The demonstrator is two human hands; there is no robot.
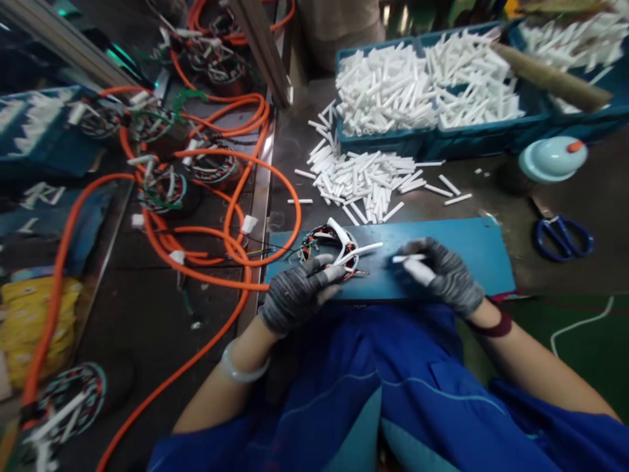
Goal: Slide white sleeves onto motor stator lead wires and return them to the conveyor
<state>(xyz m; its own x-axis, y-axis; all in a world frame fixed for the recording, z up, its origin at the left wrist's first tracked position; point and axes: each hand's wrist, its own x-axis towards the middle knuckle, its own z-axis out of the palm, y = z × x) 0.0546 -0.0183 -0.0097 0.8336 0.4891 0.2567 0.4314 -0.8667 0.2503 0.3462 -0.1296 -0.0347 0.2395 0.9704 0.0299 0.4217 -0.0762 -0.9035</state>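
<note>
My left hand, in a grey glove with pale fingertips, is closed at the lower left edge of a round wound coil part with white sleeves and coloured wires. Its fingers pinch the part near a white sleeve that points right. The part rests on a blue mat. Over the mat's right half, my right hand, gloved the same way, has its fingers curled together around a short white tube. A gap separates it from the coil part.
White tubes lie heaped behind the mat, before blue bins full of more. Blue-handled scissors and a light blue lidded container are at right. Orange hoses and several wired coil parts crowd the left.
</note>
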